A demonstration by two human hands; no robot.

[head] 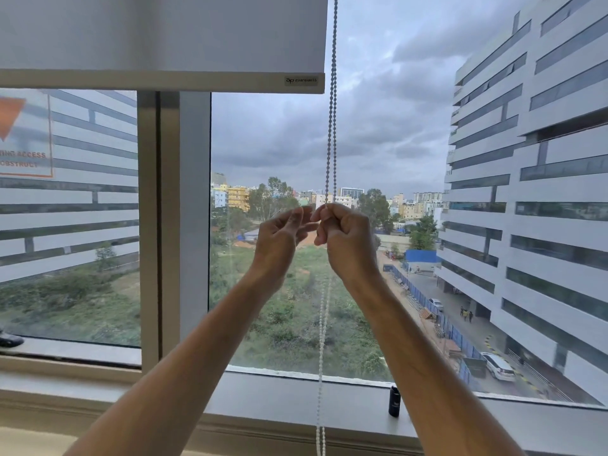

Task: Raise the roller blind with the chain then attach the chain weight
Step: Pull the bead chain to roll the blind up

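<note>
Where hands (312,235) meet, chain (331,126) between

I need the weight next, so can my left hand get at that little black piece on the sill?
Probably yes. The left hand is open and holds nothing, and the black piece stands in the open on the sill, beside the right forearm.

The white roller blind (158,37) is raised to the upper window, its bottom bar level; the beaded chain (331,126) hangs doubled beside its right edge; a small black chain weight (394,401) is stood upright on the sill.
</note>
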